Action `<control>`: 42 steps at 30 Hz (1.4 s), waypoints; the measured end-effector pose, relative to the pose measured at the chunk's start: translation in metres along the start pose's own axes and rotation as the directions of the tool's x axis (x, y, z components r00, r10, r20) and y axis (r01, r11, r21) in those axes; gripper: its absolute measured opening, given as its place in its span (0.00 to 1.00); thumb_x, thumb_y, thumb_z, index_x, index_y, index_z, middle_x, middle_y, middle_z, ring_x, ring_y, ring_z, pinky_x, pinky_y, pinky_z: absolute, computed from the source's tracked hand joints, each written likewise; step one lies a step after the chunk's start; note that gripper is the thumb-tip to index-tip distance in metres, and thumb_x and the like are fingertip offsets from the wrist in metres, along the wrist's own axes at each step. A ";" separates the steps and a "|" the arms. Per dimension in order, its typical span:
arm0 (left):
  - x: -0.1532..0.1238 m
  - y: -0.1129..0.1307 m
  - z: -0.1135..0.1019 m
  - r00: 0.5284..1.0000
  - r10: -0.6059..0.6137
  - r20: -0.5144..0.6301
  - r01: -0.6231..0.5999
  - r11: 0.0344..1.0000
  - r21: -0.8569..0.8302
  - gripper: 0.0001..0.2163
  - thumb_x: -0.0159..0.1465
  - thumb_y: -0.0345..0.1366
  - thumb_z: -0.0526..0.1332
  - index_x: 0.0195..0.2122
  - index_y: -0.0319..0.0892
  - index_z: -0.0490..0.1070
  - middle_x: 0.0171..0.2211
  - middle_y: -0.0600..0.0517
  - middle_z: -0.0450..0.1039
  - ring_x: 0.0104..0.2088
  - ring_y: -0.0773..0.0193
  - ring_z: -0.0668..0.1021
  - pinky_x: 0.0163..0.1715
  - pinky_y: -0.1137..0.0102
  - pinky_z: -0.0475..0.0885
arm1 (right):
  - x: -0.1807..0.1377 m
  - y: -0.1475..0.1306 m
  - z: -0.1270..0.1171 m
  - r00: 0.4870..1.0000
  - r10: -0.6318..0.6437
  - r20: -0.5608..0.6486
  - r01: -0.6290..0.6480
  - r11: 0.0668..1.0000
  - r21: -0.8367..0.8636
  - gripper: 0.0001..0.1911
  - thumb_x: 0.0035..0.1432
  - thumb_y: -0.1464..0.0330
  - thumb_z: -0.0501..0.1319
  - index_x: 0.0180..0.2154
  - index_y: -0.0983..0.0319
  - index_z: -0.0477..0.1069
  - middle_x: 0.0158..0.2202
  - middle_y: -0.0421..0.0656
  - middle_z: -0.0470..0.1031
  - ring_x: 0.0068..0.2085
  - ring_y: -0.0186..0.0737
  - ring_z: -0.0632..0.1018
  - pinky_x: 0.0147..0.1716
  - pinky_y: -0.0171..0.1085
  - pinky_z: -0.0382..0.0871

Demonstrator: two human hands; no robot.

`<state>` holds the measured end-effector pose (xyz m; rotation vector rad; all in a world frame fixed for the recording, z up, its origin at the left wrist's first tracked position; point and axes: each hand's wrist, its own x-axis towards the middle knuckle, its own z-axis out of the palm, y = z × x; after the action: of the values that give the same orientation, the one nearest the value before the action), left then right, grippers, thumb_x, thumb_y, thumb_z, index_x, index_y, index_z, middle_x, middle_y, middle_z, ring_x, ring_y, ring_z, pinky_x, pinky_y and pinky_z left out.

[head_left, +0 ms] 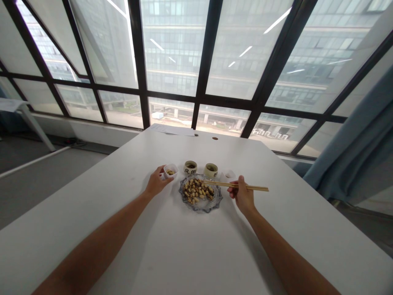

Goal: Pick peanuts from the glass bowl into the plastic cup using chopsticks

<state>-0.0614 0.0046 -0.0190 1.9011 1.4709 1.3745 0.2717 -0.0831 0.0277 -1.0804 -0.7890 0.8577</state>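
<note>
My left hand (pixel 157 181) is closed around the side of a small white bowl (pixel 171 173), which has a few nut-like pieces in it. A pair of wooden chopsticks (pixel 256 188) is gripped in my right hand (pixel 243 196), their tips pointing left over the glass plate. That clear scalloped glass plate (pixel 201 207) lies between my hands and bears a heap of nuts that look like pistachios (pixel 196 190). Whether the chopstick tips pinch a nut is too small to tell. Just beyond my right hand sits another small white bowl (pixel 227 175), partly hidden.
Behind the plate stand two small ceramic cups, one with dark characters (pixel 190 167) and one greenish (pixel 211 170), both with dark contents. Papers (pixel 172 130) and a brown round spot (pixel 215 138) are at the far table edge. Windows and a blue curtain (pixel 356 143) border the white table (pixel 178 254).
</note>
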 end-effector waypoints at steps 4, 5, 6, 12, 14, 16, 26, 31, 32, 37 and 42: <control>0.000 -0.002 0.000 1.000 -0.009 0.010 0.009 1.000 -0.001 0.30 0.51 0.46 0.69 0.54 0.43 0.67 0.48 0.45 0.77 0.47 0.55 0.79 0.45 0.62 0.76 | -0.002 0.009 -0.012 0.990 0.127 -0.068 -0.121 0.989 0.082 0.29 0.50 0.43 0.64 0.24 0.64 0.69 0.14 0.41 0.71 0.12 0.30 0.68 0.09 0.28 0.59; 0.000 -0.002 0.000 1.000 -0.013 0.010 0.013 1.000 -0.001 0.30 0.51 0.46 0.69 0.54 0.43 0.67 0.48 0.45 0.77 0.47 0.55 0.79 0.45 0.62 0.76 | -0.003 0.010 -0.015 0.987 0.143 -0.079 -0.135 0.986 0.100 0.28 0.51 0.44 0.64 0.23 0.64 0.69 0.14 0.41 0.71 0.13 0.30 0.68 0.10 0.28 0.59; 0.000 -0.003 0.000 1.000 -0.016 0.009 0.016 1.000 -0.001 0.30 0.51 0.46 0.69 0.54 0.43 0.67 0.49 0.46 0.77 0.47 0.55 0.79 0.45 0.62 0.76 | -0.003 0.011 -0.016 0.984 0.153 -0.090 -0.142 0.983 0.114 0.27 0.52 0.45 0.63 0.23 0.63 0.69 0.14 0.41 0.71 0.13 0.30 0.68 0.10 0.28 0.60; 0.001 -0.003 0.000 1.000 -0.025 0.015 0.025 1.000 -0.009 0.30 0.51 0.46 0.69 0.54 0.44 0.67 0.49 0.46 0.76 0.47 0.55 0.79 0.47 0.61 0.76 | -0.005 0.014 -0.019 0.983 0.149 -0.107 -0.132 0.980 0.151 0.26 0.54 0.47 0.63 0.24 0.63 0.68 0.15 0.40 0.71 0.13 0.30 0.68 0.10 0.28 0.62; 0.000 -0.002 0.000 1.000 -0.026 0.011 0.026 1.000 -0.012 0.30 0.51 0.46 0.69 0.54 0.44 0.67 0.49 0.46 0.76 0.47 0.55 0.79 0.47 0.61 0.76 | -0.006 0.014 -0.018 0.982 0.152 -0.111 -0.135 0.979 0.150 0.26 0.55 0.47 0.63 0.24 0.63 0.68 0.15 0.41 0.71 0.13 0.29 0.68 0.10 0.27 0.62; 0.000 -0.002 0.000 1.000 -0.025 0.009 0.025 1.000 -0.015 0.29 0.51 0.45 0.69 0.53 0.43 0.67 0.49 0.45 0.76 0.47 0.55 0.79 0.46 0.61 0.76 | -0.006 0.014 -0.017 0.981 0.153 -0.116 -0.134 0.979 0.152 0.26 0.55 0.47 0.63 0.24 0.64 0.68 0.15 0.41 0.71 0.13 0.29 0.69 0.11 0.27 0.62; 0.000 -0.003 0.000 1.000 -0.028 0.013 0.028 1.000 -0.006 0.30 0.51 0.45 0.69 0.54 0.42 0.67 0.49 0.45 0.76 0.47 0.54 0.79 0.47 0.61 0.75 | -0.007 0.015 -0.017 0.982 0.143 -0.124 -0.124 0.981 0.151 0.25 0.59 0.49 0.61 0.24 0.64 0.69 0.15 0.41 0.72 0.13 0.29 0.69 0.11 0.27 0.62; 0.001 0.000 -0.001 0.998 -0.061 -0.018 0.062 0.997 0.054 0.29 0.52 0.44 0.69 0.54 0.41 0.67 0.47 0.44 0.77 0.47 0.53 0.79 0.47 0.61 0.74 | -0.006 0.016 -0.018 0.980 0.155 -0.124 -0.135 0.978 0.159 0.25 0.60 0.50 0.60 0.24 0.64 0.69 0.15 0.41 0.72 0.14 0.29 0.69 0.11 0.27 0.62; 0.001 0.000 -0.001 0.996 -0.086 -0.029 0.088 0.993 0.077 0.29 0.52 0.44 0.69 0.54 0.41 0.67 0.47 0.43 0.77 0.47 0.52 0.79 0.47 0.61 0.74 | -0.006 0.016 -0.018 0.980 0.157 -0.122 -0.137 0.978 0.160 0.25 0.60 0.49 0.60 0.24 0.64 0.69 0.15 0.41 0.72 0.14 0.29 0.69 0.11 0.27 0.62; 0.007 0.002 -0.004 0.975 -0.215 -0.056 0.222 0.958 0.182 0.32 0.55 0.42 0.68 0.59 0.37 0.62 0.51 0.38 0.74 0.52 0.49 0.77 0.52 0.58 0.70 | -0.005 0.018 -0.016 0.979 0.162 -0.125 -0.142 0.977 0.159 0.26 0.57 0.47 0.61 0.24 0.64 0.68 0.15 0.41 0.72 0.13 0.29 0.69 0.11 0.27 0.62; 0.011 0.026 -0.002 0.989 0.017 -0.148 0.029 0.953 0.302 0.38 0.55 0.44 0.68 0.63 0.36 0.56 0.62 0.35 0.62 0.63 0.46 0.65 0.63 0.52 0.57 | -0.004 0.021 -0.014 0.985 0.121 -0.119 -0.100 0.981 0.168 0.28 0.53 0.45 0.63 0.24 0.64 0.68 0.15 0.41 0.72 0.14 0.30 0.70 0.11 0.28 0.62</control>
<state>-0.0498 0.0042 0.0068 2.0063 1.8522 1.3784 0.2782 -0.0872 0.0033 -1.0315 -0.5452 0.9203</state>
